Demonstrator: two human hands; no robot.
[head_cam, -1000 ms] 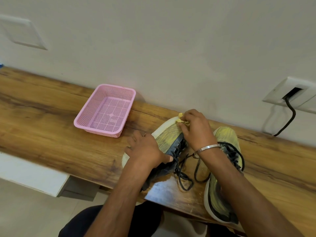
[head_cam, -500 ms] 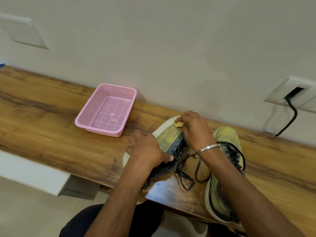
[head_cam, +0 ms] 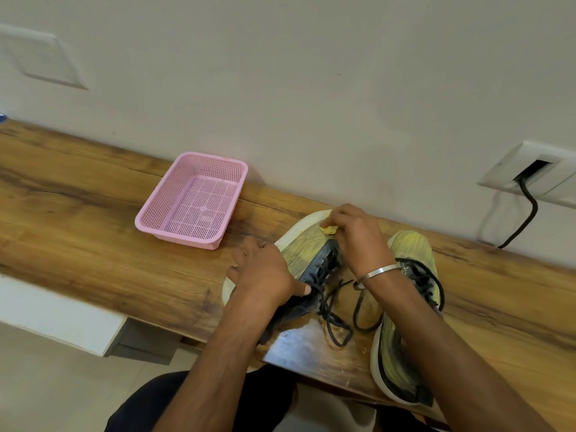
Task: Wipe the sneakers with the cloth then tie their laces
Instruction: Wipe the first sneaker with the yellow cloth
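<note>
Right hand (head_cam: 358, 238) slid back, pinching mostly-hidden cloth (head_cam: 328, 229); left hand (head_cam: 265, 272) grips sneaker (head_cam: 307, 254).

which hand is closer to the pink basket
Left. The left hand grips the near sneaker just right of the pink basket; the right hand wipes that sneaker's toe, farther right.

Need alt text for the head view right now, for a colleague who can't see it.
A person's right hand presses a small yellow cloth onto the toe of a yellow-green sneaker while the left hand steadies it on a wooden shelf. Its black laces lie untied; a second sneaker and an empty pink basket sit alongside.
</note>
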